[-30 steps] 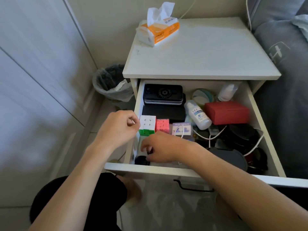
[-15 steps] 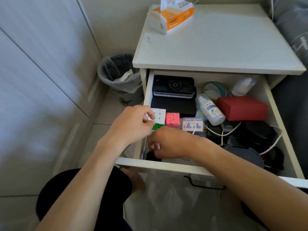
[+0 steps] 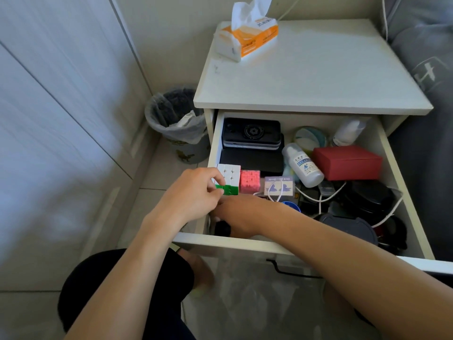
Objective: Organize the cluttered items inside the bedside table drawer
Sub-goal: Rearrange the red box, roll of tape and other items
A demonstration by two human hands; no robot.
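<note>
My left hand (image 3: 193, 192) curls its grip around the near left corner of a white-and-green puzzle cube (image 3: 229, 179) at the front left of the open cream drawer (image 3: 289, 249) of the white bedside surface (image 3: 311, 77), thumb and fingers closed on the cube's edge. My right hand (image 3: 241, 213) reaches in just below and beside the left, knuckles up, fingers bent down into the drawer's near left corner next to a small dark object (image 3: 221, 228); whether that grip has closed on anything I cannot tell. Immediately right of the cube I hold sits a pink puzzle cube (image 3: 250, 180), touching it, and right of that a small pale box printed with two blue shapes (image 3: 279, 186), a white cord (image 3: 318, 198) looping across it. Beyond my left grip, at the drawer's back left, a black rectangular device (image 3: 252, 132) lies stacked on flat black cases. Farther right lie a white plastic bottle with a blue label (image 3: 304, 170) on its side, a red rectangular box (image 3: 348, 161), a round teal-rimmed tin (image 3: 310, 138) and dark round containers (image 3: 367, 200) tangled with the cord. On the surface top, far beyond both hands, stands an orange-and-white tissue pack (image 3: 250, 38). Left of the drawer, on the floor, a bin lined with a clear bag (image 3: 176, 123)
</note>
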